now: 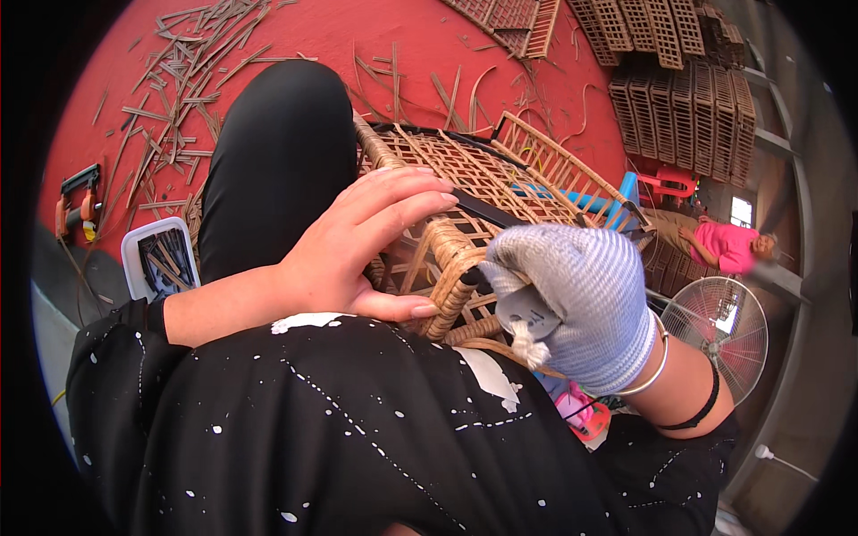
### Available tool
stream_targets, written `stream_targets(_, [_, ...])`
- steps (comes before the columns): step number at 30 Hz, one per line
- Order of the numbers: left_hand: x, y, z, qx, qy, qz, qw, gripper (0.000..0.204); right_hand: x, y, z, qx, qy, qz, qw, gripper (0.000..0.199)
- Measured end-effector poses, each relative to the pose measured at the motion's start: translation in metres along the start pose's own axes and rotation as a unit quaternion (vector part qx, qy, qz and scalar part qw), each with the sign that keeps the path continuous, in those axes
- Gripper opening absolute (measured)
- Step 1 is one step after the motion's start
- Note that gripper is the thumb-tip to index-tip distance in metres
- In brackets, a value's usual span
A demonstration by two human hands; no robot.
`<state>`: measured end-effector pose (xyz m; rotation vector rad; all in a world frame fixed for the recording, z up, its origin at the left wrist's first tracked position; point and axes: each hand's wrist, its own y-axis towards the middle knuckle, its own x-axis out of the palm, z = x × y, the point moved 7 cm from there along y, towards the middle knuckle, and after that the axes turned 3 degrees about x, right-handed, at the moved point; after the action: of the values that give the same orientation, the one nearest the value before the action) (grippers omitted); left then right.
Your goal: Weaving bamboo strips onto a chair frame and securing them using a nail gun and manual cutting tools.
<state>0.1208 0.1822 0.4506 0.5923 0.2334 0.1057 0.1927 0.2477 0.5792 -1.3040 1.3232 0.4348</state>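
Note:
A woven rattan frame [420, 147], with cane wound round its edges and black bars showing in places, lies across my lap. My bare left hand [375, 232] grips its wrapped near corner, fingers over the top and thumb against the near side. Close to that corner, on its right, my right hand [572, 299] is closed into a fist in a grey-blue striped knit glove. What it holds, if anything, is hidden by the glove. A grey patch and a frayed white tuft [529, 347] show at the fist's lower side.
Cane scraps [170, 116] litter the red floor [375, 31]. On the left are a black-and-orange power tool [80, 204] and a white tub [134, 259] of dark strips. Stacked woven frames [684, 116], a person in pink [728, 246] and a fan [715, 326] are at right.

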Motion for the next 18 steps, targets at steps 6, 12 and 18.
stream_targets(6, [0.001, -0.001, 0.002, 0.007, 0.009, 0.005, 1.0, 0.076, -0.015, -0.013, -0.011, -0.047, -0.097, 0.046, 0.993, 0.029])
stream_targets(12, [0.004, -0.005, 0.0, 0.005, 0.007, -0.019, 1.0, 0.079, -0.008, -0.016, -0.023, -0.085, -0.236, -0.024, 0.968, 0.027])
stream_targets(18, [0.004, -0.003, -0.001, 0.004, 0.003, -0.021, 1.0, 0.08, -0.003, -0.008, -0.031, -0.105, -0.301, -0.099, 0.943, 0.031])
